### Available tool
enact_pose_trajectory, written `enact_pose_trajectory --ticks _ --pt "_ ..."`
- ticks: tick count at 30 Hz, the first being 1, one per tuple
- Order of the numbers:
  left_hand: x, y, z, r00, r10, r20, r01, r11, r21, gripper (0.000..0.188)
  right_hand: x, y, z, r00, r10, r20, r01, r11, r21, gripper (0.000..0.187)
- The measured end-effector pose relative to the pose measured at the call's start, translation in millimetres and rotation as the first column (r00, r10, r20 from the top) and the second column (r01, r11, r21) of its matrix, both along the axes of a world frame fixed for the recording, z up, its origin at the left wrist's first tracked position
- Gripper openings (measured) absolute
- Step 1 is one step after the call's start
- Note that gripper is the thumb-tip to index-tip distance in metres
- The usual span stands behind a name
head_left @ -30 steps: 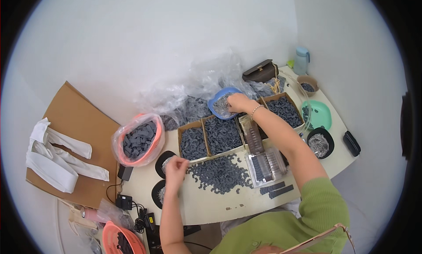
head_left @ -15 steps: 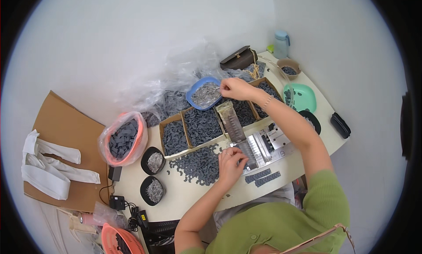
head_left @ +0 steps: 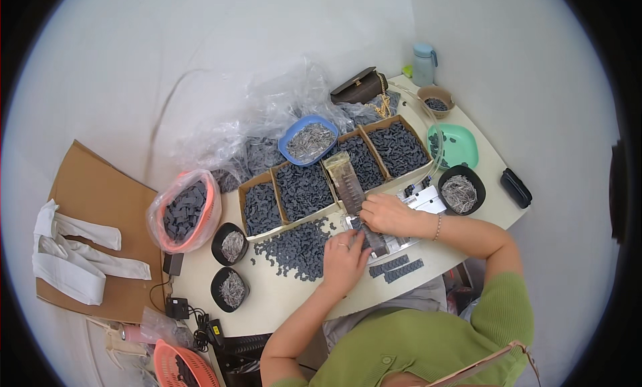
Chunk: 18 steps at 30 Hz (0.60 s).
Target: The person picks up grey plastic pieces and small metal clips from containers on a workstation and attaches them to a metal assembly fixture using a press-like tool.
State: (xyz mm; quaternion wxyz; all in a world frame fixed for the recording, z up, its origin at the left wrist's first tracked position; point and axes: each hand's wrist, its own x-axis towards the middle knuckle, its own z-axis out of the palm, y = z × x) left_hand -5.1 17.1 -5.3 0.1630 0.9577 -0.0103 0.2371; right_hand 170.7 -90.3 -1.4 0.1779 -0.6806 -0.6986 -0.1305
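Observation:
At the front of the table lies a metal fixture (head_left: 426,200), with a dark ribbed strip (head_left: 378,245) along its near left side. My left hand (head_left: 342,258) rests against the left edge of that strip, thumb and forefinger brought together. Over the strip's far end, my right hand (head_left: 386,215) has its fingers bunched and pointing down. Whatever either hand pinches is too small or hidden to make out. Beyond my fingers a clear slotted holder (head_left: 344,176) leans toward the boxes. Two grey linked strips (head_left: 403,270) lie nearer to me, beside the fixture.
Behind the fixture stand divided cardboard boxes (head_left: 309,221) of small grey parts, with a blue tray (head_left: 309,122) of metal pins on them. A loose pile of grey parts (head_left: 294,252) lies left. Black bowls (head_left: 461,212) of pins and a green tray (head_left: 466,146) surround the work.
My right hand has come down from beside the blue pin tray to the fixture. My left hand has shifted slightly left and stays at the strip.

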Motion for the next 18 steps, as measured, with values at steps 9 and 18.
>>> enact_pose_trajectory --ticks 9,18 --pt "13.6 6.4 -8.4 1.000 0.026 -0.012 -0.025 0.999 0.048 0.048 0.8 -17.6 -2.6 0.983 -0.014 -0.181 0.021 0.999 0.037 0.022" --pt "37.2 25.2 -12.2 0.999 0.027 0.037 -0.021 0.987 -0.160 0.025 -17.3 -41.3 8.3 0.987 -0.129 -0.092 0.132 0.991 0.022 0.034"
